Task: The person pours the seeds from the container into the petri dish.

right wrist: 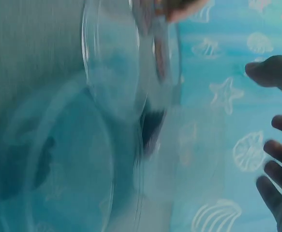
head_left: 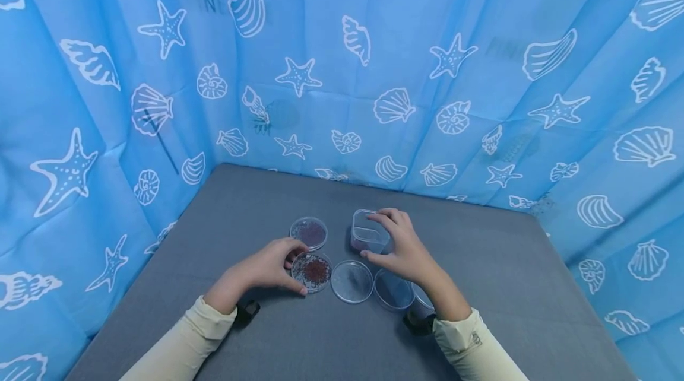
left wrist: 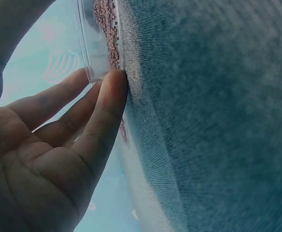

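My left hand [head_left: 275,265] grips the near left side of a round clear petri dish [head_left: 314,272] holding small reddish-brown grains, thumb in front and fingers behind. In the left wrist view the fingertips [left wrist: 112,89] meet the rim of this dish [left wrist: 98,43], close to the cloth. My right hand [head_left: 401,244] hovers over a clear rectangular plastic box [head_left: 369,232] with dark contents low inside. Spread fingers [right wrist: 281,154] stand apart above the blurred box [right wrist: 189,150] in the right wrist view.
Behind the left hand sits a second petri dish [head_left: 309,232] with purplish grains. Two more clear dishes [head_left: 352,282] [head_left: 394,289] lie in a row to the right, another partly under the right wrist [head_left: 422,297]. A grey cloth [head_left: 299,339] covers the table; a blue shell-print curtain [head_left: 342,102] hangs behind.
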`<state>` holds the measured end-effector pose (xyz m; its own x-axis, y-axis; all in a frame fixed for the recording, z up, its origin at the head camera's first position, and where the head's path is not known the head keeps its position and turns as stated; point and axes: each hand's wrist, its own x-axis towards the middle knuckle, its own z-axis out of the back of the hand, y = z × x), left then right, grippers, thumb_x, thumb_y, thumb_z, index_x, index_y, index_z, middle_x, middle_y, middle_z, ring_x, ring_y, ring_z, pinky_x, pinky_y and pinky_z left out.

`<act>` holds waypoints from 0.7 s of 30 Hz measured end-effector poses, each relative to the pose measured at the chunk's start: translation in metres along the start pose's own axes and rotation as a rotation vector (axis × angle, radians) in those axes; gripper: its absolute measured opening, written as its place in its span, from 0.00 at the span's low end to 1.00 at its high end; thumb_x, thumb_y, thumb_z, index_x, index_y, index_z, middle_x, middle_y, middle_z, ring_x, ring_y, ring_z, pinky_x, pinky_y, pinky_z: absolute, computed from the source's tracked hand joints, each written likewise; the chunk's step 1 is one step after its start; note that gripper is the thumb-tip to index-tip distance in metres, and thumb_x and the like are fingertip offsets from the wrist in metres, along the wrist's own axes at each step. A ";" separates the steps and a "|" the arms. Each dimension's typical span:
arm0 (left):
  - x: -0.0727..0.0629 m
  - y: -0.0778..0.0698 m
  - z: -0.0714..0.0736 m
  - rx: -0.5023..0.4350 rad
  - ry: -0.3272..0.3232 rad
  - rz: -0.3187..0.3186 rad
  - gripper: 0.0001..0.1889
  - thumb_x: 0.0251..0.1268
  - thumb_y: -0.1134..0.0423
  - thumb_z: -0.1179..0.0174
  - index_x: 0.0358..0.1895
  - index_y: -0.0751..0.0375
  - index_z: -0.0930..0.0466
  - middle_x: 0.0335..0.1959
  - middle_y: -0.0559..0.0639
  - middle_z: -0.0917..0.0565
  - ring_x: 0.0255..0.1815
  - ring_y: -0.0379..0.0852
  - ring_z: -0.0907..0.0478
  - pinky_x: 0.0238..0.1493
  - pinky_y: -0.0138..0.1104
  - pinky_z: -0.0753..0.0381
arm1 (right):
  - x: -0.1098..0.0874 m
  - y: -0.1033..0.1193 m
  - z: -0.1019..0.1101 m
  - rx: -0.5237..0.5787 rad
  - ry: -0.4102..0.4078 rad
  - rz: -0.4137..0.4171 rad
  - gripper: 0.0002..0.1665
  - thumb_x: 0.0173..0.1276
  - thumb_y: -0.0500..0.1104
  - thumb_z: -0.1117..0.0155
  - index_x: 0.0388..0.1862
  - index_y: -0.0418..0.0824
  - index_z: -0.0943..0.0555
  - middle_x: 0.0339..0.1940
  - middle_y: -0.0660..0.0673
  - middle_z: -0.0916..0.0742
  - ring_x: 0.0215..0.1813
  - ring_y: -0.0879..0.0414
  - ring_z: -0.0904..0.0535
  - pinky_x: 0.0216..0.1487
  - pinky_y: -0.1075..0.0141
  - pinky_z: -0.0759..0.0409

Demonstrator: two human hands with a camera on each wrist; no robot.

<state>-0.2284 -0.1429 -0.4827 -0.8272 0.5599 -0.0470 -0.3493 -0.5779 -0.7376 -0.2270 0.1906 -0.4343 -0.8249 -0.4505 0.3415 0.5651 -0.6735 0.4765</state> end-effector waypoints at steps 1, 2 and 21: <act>0.000 0.000 0.000 -0.002 0.000 0.003 0.46 0.47 0.52 0.13 0.70 0.65 0.24 0.61 0.57 0.19 0.56 0.49 0.20 0.56 0.43 0.13 | -0.002 0.005 0.000 0.021 0.010 0.025 0.42 0.62 0.49 0.17 0.74 0.46 0.23 0.66 0.42 0.21 0.67 0.43 0.28 0.62 0.43 0.20; 0.000 0.000 0.000 -0.004 0.000 0.004 0.46 0.47 0.52 0.13 0.70 0.65 0.24 0.62 0.57 0.19 0.56 0.50 0.20 0.56 0.44 0.13 | -0.004 0.008 -0.001 0.046 0.027 0.045 0.41 0.63 0.49 0.18 0.74 0.46 0.23 0.64 0.42 0.20 0.65 0.44 0.25 0.61 0.44 0.19; 0.000 -0.001 0.001 0.001 0.007 -0.004 0.46 0.47 0.52 0.13 0.69 0.67 0.24 0.60 0.57 0.19 0.56 0.50 0.20 0.56 0.43 0.13 | -0.020 0.017 -0.035 -0.184 0.331 -0.063 0.54 0.52 0.64 0.15 0.73 0.41 0.22 0.71 0.40 0.18 0.68 0.43 0.20 0.68 0.44 0.19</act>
<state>-0.2280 -0.1429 -0.4812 -0.8229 0.5661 -0.0488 -0.3527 -0.5763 -0.7372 -0.2015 0.1682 -0.4616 -0.8349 -0.5499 0.0216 0.5262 -0.7862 0.3240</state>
